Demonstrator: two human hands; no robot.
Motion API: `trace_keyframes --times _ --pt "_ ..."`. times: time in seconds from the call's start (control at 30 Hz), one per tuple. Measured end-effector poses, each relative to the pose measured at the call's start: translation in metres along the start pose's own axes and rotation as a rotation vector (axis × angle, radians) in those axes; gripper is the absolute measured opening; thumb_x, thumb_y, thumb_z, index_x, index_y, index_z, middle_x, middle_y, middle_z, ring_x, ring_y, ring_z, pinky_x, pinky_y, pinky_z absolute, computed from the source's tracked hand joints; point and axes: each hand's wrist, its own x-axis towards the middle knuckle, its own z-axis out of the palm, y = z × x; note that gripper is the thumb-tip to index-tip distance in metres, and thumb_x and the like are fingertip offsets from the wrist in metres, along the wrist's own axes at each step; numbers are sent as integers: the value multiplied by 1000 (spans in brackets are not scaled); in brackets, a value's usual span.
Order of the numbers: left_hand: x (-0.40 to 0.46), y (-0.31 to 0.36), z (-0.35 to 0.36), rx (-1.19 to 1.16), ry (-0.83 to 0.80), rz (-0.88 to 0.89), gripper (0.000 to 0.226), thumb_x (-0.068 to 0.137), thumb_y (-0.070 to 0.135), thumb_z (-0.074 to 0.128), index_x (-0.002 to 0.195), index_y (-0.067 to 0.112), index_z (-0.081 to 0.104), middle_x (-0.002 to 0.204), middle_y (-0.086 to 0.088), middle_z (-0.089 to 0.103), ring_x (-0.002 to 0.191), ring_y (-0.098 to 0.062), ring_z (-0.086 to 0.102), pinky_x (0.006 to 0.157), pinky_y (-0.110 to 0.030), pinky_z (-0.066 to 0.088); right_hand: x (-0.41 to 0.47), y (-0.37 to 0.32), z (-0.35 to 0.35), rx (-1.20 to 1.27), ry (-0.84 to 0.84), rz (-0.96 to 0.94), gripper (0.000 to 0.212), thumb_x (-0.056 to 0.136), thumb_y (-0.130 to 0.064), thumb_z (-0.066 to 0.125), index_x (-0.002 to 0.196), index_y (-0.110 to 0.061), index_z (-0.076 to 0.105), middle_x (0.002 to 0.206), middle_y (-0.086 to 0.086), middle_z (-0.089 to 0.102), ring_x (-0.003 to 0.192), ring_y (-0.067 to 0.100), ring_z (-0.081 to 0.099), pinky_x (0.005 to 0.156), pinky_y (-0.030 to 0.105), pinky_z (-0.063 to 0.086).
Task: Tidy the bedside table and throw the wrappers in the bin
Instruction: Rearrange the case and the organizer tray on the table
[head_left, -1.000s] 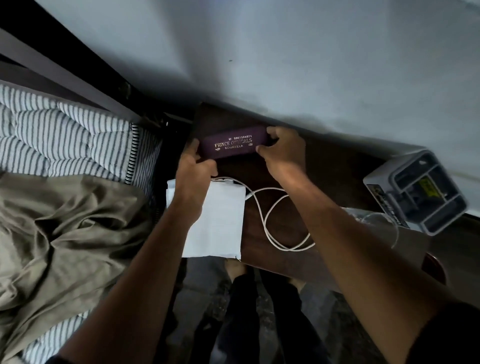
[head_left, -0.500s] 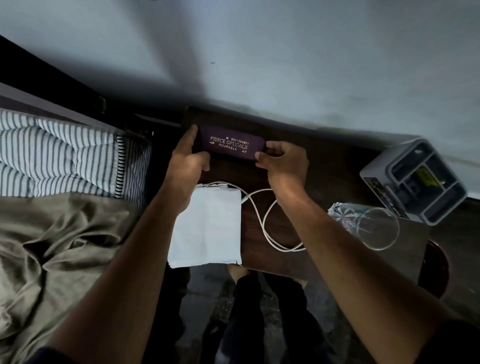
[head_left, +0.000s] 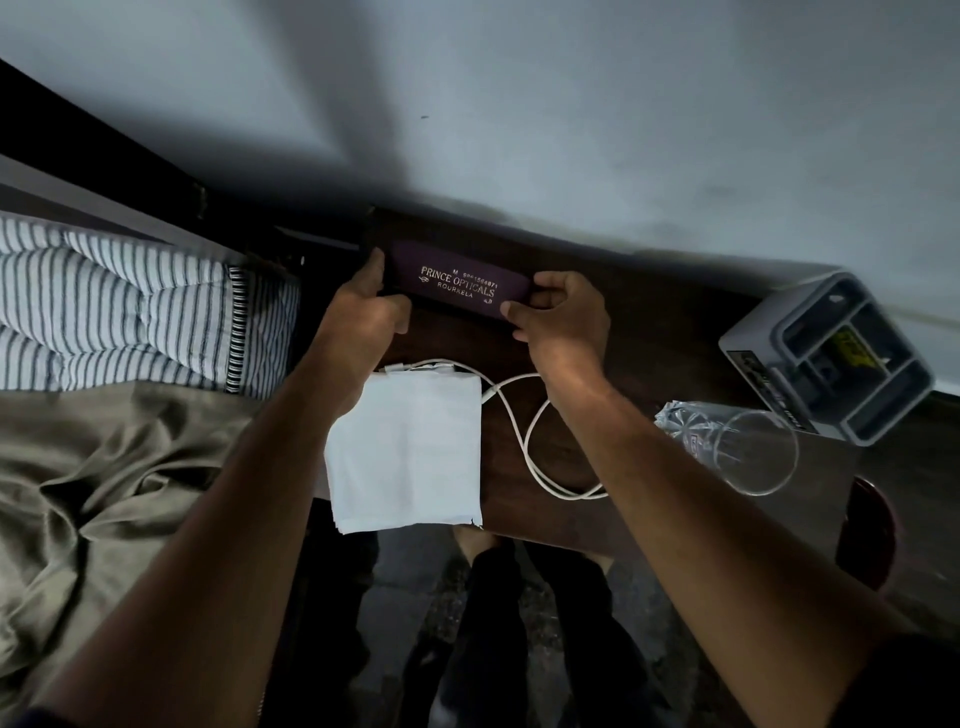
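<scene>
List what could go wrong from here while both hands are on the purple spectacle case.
1. The drinking glass lies on its side near the bedside table's front edge, close to the right forearm; a nudge might roll it off.
2. The white cable loops under the right hand; pulling back could snag it.
3. The white folded cloth overhangs the front edge and might slip.

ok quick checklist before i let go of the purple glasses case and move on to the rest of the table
1. Both ends held: left hand and right hand grip the purple rectangular glasses case: ok.
2. Case lying flat on the dark wooden bedside table: cannot tell.
3. White charging cable coiled: not ok, loose.
4. Folded white cloth fully on the table: not ok, overhangs the near edge.
5. Clear drinking glass upright: ok.
6. Wrappers binned: cannot tell.
</scene>
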Motion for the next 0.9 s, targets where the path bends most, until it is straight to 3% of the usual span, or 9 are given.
trace_keyframes --times 0.07,0.17,0.23,0.33,0.43,0.57,0.67,0.77,0.9 --pt "-4 0 0 31 -25 -13 97 58 13 55 153 23 37 131 9 61 105 -7 55 93 -19 41 -1 -1 0 -30 0 -16 52 74 -6 86 120 -7 63 105 13 70 96 27 71 86 46 60" --pt "-14 1 2 139 -55 31 95 71 14 58 158 20 23 155 12 34 123 3 50 101 -9 38 -5 -4 -9 -53 -18 -23 59 73 -8 87 126 -9 59 106 8 66 98 25 70 86 45 60" --pt "-16 1 3 262 -27 77 86 82 8 58 159 16 20 166 3 23 148 -13 34 121 -28 29 -9 -8 -20 -99 -41 -50 54 74 -7 85 123 -11 62 107 7 65 98 23 70 86 44 61" --pt "-19 2 7 447 -2 148 78 90 4 56 158 11 19 169 -6 12 156 -21 13 127 -41 16 -24 -15 -38 -94 -68 -67 39 78 -1 80 112 -12 65 97 5 65 85 22 71 75 43 63" --pt "-34 11 21 455 63 277 66 89 7 55 153 12 38 164 -7 32 152 -20 28 125 -42 23 -48 -23 -59 -101 -142 -118 27 80 -10 81 103 -16 68 79 4 65 66 17 64 63 39 60" --pt "-65 30 47 180 154 352 48 85 10 50 127 27 65 123 5 71 115 -12 66 105 -41 51 -82 -30 -105 -109 -332 -211 22 81 -33 81 97 -21 73 64 -8 55 57 7 50 51 25 43" --pt "-78 40 76 66 87 296 47 86 -3 50 122 22 68 104 6 75 94 -7 70 89 -27 57 -93 -34 -148 -64 -244 -264 16 83 -28 80 96 -21 75 65 -6 59 56 9 49 53 25 42" --pt "-90 50 115 38 -26 258 45 91 -11 42 119 16 66 98 5 73 83 -10 66 72 -15 54 -94 -41 -179 -7 -126 -269 10 87 -24 76 95 -19 75 72 16 67 55 11 50 53 27 43" --pt "-101 59 173 24 -178 206 34 98 -2 44 113 20 65 97 3 70 88 -18 63 74 -22 52 -84 -34 -218 -56 64 -262 12 88 -30 74 98 -22 75 82 12 73 65 10 65 61 25 53"
